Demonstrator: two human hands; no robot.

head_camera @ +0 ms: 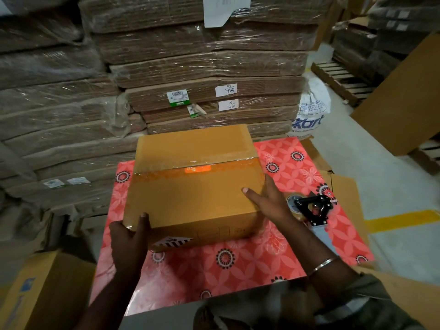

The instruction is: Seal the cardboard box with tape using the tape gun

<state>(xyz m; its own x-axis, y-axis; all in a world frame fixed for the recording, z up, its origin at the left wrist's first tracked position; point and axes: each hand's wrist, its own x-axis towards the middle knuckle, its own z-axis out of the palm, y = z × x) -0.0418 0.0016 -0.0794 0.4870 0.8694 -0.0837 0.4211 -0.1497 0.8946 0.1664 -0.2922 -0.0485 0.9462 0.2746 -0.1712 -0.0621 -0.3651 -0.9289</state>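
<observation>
A closed brown cardboard box (190,189) stands on a red flowered table cover (226,270). Clear tape runs across its top seam, with an orange patch under the tape. My left hand (129,236) grips the box's near left corner, thumb on top and fingers down the front face. My right hand (266,198) lies flat against the box's right edge, thumb on the top and fingers straight along the side. The tape gun (309,210), black framed with a roll of clear tape and a pale handle, lies on the cover just right of my right hand, untouched.
Tall stacks of shrink-wrapped flat cartons (202,67) rise right behind the table. A white printed bag (312,108) sits at the back right. Loose cardboard sheets (400,103) lean at the right, and another box (42,289) is at the lower left. A yellow floor line (402,217) runs at right.
</observation>
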